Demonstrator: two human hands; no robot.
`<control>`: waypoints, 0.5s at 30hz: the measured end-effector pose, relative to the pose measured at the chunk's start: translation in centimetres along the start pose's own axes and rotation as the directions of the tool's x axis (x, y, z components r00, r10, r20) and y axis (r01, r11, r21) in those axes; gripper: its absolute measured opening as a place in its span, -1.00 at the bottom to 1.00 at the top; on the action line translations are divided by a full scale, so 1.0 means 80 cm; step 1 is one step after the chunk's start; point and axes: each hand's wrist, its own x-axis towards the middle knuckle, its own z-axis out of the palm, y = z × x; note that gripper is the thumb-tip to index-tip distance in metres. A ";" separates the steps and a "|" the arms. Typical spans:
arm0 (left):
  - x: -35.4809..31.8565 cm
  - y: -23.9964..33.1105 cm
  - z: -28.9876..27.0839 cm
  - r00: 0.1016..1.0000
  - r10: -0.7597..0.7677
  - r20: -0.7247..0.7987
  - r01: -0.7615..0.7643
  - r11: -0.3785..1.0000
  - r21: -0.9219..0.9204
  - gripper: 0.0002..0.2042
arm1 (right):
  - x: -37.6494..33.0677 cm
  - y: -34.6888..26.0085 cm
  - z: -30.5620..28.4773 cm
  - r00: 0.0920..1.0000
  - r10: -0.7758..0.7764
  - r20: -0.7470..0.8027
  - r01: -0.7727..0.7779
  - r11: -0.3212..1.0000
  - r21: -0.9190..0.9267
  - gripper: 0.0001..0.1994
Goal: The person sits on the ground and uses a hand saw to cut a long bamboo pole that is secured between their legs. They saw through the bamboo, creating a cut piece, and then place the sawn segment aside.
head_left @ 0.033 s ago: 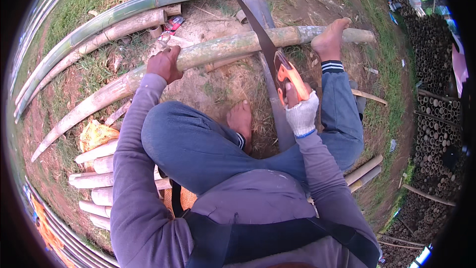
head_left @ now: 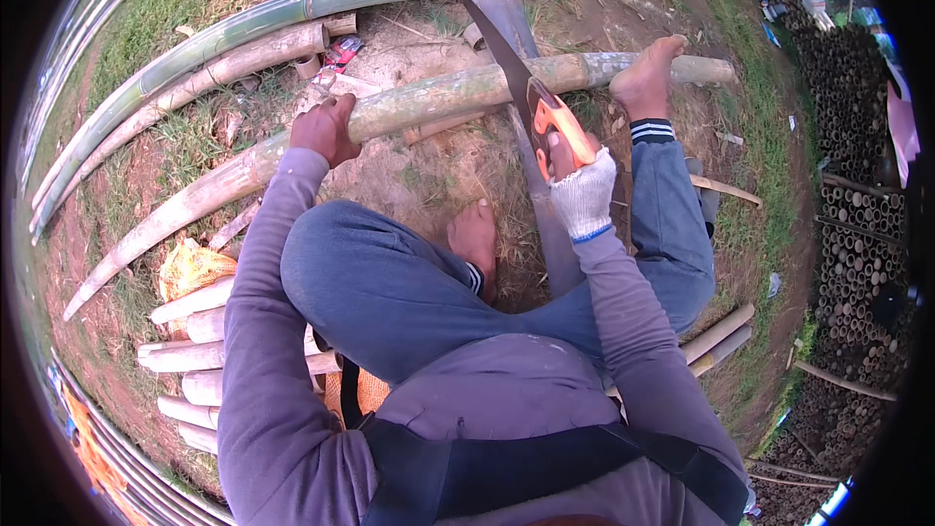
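1. The long pale-green bamboo pole [head_left: 438, 97] lies across bare trampled earth in front of the seated person. Its thin end tapers away to the lower left; its thick end runs to the upper right.
2. The hand saw with a dark steel blade and orange handle [head_left: 531, 97] crosses the pole at a steep angle. The blade tip points away beyond the pole's far edge; the handle sits on the near side.
3. The right hand [head_left: 582, 190], in a white knitted glove, is closed fully around the saw handle, just on the near side of the pole.
4. The left hand [head_left: 326, 127], bare, is curled over the top of the pole, to the left of the saw, with a stretch of open pole between them.
5. A bare right foot [head_left: 648, 78] presses on the pole to the right of the saw. A bare left foot [head_left: 475, 234] rests on the ground on the near side of the pole, between the two arms.
6. Beyond the pole's far edge lie two more long bamboo culms [head_left: 243, 39], one green and one tan, curving parallel to it with a strip of grass between.
7. On the near side of the pole, at the person's left, short cut bamboo lengths [head_left: 190, 351] lie stacked side by side.
8. Far to the right of the pole, dark stacked bamboo poles [head_left: 857, 224] show their round cut ends.
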 end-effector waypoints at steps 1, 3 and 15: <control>0.000 -0.003 0.002 1.000 -0.003 0.002 0.003 1.000 0.019 -0.31 | 0.031 -0.006 0.018 1.000 0.007 0.000 -0.007 1.000 0.027 -0.73; 0.002 -0.003 0.000 1.000 -0.003 -0.004 0.003 0.999 0.032 -0.27 | 0.036 -0.008 0.018 0.992 0.111 0.061 -0.121 0.974 0.190 -0.72; 0.014 0.008 -0.001 1.000 0.018 -0.012 -0.018 1.000 0.013 -0.36 | -0.055 0.008 -0.011 0.998 0.055 -0.024 -0.054 0.997 0.061 -0.69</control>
